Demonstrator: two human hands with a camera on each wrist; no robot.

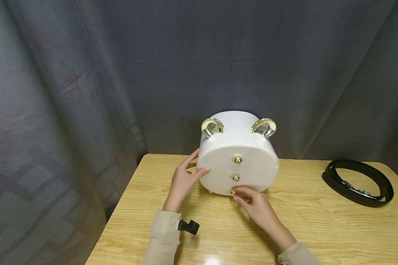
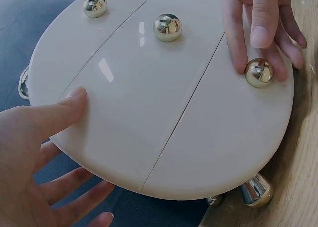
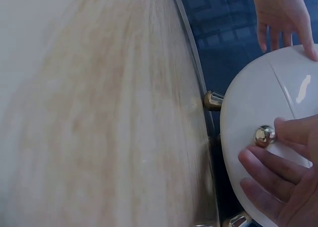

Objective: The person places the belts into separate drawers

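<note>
A white oval drawer box stands on the wooden table, its front with three gold knobs facing me. Two gold ring handles sit on its top. My left hand rests on the box's left side, fingers straight, thumb pressing on the front face. My right hand pinches the lowest gold knob at the bottom drawer. The left wrist view shows that knob between the right hand's fingers. In the right wrist view the thumb and fingers close round the knob.
A coiled black belt lies at the table's right side. Dark grey curtains hang behind and to the left. The table's left edge runs close beside my left forearm. Gold feet lift the box off the table.
</note>
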